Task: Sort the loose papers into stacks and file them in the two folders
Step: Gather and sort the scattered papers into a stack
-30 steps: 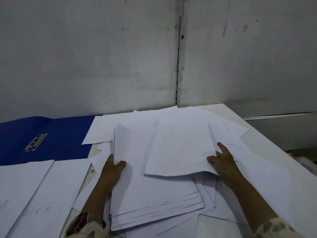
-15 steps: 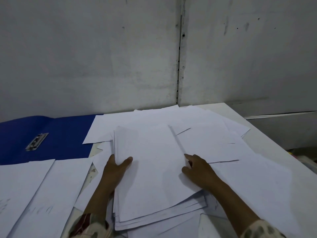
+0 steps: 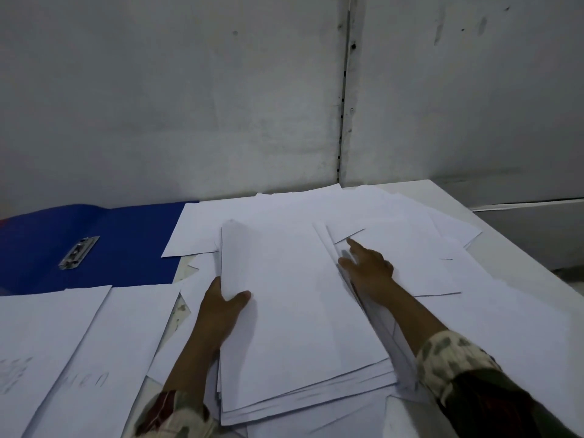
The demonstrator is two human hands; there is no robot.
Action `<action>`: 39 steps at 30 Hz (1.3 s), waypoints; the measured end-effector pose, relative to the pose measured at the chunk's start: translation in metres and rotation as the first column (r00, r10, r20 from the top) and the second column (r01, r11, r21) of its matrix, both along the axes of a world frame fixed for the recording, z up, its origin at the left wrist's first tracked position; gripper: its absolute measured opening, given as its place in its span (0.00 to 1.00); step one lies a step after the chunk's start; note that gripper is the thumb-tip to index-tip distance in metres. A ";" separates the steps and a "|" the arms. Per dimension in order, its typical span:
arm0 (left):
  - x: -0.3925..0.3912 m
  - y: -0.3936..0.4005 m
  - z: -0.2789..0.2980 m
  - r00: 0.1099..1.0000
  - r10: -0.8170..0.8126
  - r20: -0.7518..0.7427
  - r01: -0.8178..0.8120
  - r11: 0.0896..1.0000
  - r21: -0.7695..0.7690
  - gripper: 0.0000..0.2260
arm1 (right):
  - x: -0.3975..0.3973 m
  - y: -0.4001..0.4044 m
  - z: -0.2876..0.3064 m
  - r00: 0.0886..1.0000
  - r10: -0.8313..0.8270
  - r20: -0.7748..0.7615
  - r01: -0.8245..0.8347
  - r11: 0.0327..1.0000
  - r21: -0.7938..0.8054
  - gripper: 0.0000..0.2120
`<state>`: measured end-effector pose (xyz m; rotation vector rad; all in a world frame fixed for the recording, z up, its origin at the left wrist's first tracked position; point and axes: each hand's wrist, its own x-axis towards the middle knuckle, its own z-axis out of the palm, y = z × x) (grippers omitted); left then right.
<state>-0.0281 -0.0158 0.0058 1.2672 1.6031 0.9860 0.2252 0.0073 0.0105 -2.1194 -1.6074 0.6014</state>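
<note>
The left hand [image 3: 221, 306] still grips the left edge of the thick stack of white paper sheets [image 3: 294, 314], thumb on top. One second ago the right hand [image 3: 368, 268] carried a sheet; that sheet now lies on the stack, and the hand has moved beyond the stack's right edge, fingers extended and holding nothing, onto the loose white sheets [image 3: 417, 254]. Judgement: sorting continues. The open blue folder with its metal clip [image 3: 79, 251] lies beyond the left hand, unfilled.
</note>
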 end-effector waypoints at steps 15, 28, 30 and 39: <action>-0.003 0.001 -0.006 1.000 0.004 -0.024 -0.003 0.999 0.050 0.20 | -0.020 0.049 0.009 0.846 -0.138 -0.515 0.197 0.979 0.061 0.20; 0.001 -0.007 -0.006 0.996 0.019 -0.091 -0.006 0.990 0.142 0.20 | 0.026 0.008 -0.005 0.379 -0.364 -0.851 0.846 0.508 0.160 0.23; 0.002 -0.008 -0.005 0.994 0.026 -0.109 -0.010 0.989 0.149 0.20 | 0.034 0.003 -0.005 0.272 -0.354 -0.895 0.891 0.444 0.095 0.22; 0.006 -0.005 0.006 0.969 -0.011 -0.248 0.042 0.992 0.119 0.19 | 0.068 -0.034 0.012 -0.014 -0.263 -0.965 0.967 0.240 -0.079 0.25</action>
